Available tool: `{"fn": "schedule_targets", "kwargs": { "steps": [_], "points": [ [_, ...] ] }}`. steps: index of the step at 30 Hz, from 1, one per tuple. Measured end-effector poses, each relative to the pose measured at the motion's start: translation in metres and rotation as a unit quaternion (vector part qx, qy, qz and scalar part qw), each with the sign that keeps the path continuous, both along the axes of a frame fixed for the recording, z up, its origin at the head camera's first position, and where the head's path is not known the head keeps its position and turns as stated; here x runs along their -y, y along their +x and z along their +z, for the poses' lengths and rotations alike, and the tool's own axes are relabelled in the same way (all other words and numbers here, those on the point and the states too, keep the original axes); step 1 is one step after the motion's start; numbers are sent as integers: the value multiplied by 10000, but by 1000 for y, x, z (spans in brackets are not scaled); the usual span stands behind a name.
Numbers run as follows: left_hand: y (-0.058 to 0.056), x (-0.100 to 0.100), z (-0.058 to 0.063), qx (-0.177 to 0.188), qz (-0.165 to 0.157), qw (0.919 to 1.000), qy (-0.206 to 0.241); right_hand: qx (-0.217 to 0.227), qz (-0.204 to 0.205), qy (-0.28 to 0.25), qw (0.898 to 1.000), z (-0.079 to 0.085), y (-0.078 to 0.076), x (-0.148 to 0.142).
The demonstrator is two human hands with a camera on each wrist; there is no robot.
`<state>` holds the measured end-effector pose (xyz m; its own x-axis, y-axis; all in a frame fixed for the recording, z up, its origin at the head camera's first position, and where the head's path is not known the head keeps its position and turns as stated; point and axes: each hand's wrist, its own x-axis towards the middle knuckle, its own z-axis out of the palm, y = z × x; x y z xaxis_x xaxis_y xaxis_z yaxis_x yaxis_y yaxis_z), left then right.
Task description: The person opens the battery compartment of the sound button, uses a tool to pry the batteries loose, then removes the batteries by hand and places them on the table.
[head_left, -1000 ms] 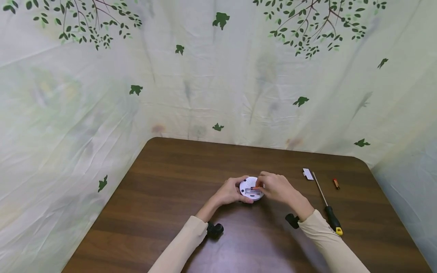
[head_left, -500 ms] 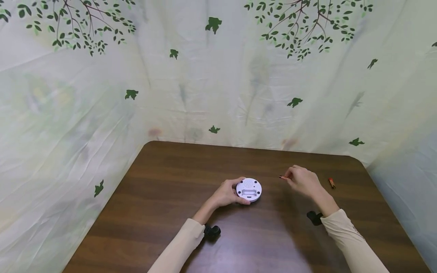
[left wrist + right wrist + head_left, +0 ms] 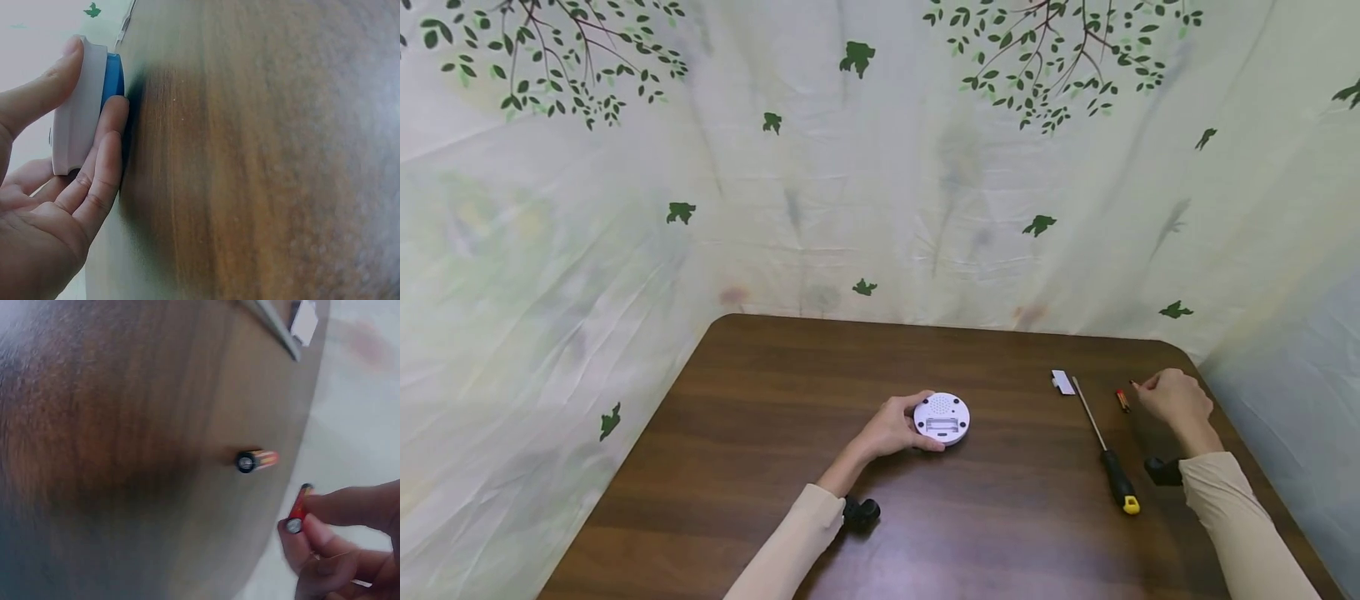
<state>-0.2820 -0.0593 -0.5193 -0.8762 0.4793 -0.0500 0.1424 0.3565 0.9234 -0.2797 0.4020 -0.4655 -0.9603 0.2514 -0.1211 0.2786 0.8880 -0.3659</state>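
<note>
A round white device [image 3: 942, 418] with a bare battery slot and small dark feet faces up near the table's middle. My left hand [image 3: 891, 431] grips its left edge, thumb on one side and fingers on the other. The left wrist view shows a blue part [image 3: 112, 81] on the device's table side. Over the right of the table, my right hand [image 3: 1176, 404] pinches a red and black battery [image 3: 299, 509] between thumb and fingers. Just left of that hand, a second battery [image 3: 1122, 401] lies on the table.
A screwdriver [image 3: 1105, 450] with a black and yellow handle lies left of the right forearm. Beside its tip is a small white cover [image 3: 1063, 382]. The brown table [image 3: 820, 358] meets a leaf-patterned cloth [image 3: 925, 167] behind it.
My right hand has lifted a battery from the device's slot and carried it right, beside the other battery. The left hand still holds the device; the head view has shifted slightly.
</note>
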Motion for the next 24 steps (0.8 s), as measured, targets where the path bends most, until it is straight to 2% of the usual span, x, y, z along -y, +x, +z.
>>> {"fn": "schedule_targets", "kwargs": {
  "steps": [4, 13, 24],
  "points": [
    [0, 3, 2, -10, 15, 10000, -53, 217, -257, -75, 9994, -5, -1, -3],
    [1, 2, 0, -75, -34, 10000, -31, 605, -304, -49, 9977, -17, -4, -7],
    [-1, 0, 3, -158, -124, 9996, -194, 564, -224, 137, 9981, -15, 1, -5]
  ]
}}
